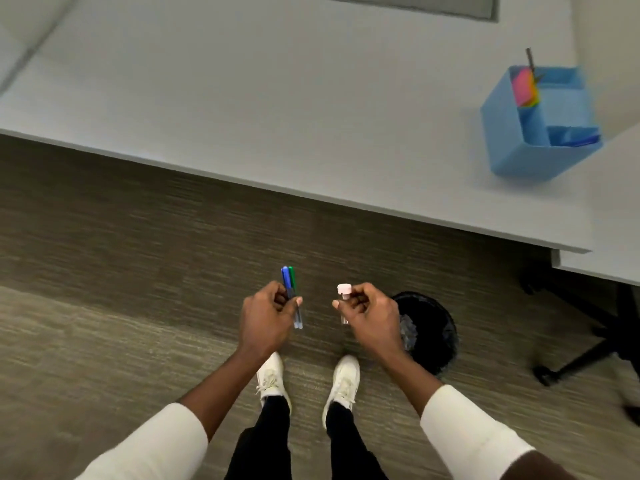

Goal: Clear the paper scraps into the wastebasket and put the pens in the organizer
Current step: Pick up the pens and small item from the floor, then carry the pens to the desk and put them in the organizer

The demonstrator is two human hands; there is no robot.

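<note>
Two pens (291, 289), blue and green, are gripped mid-barrel in the left hand (268, 315); a pink-capped pen (344, 299) is pinched by the right hand (367, 311). They are judged light, stiff and smooth. The organizer (502, 133) is placed well apart on the desk (277, 98).

Organizer (519, 147) on bench (277, 98), far right. Wastebasket (440, 327) on floor (104, 254) before the bench, just right of right hand (370, 317). Left hand (266, 317) left of it, both over floor.
</note>
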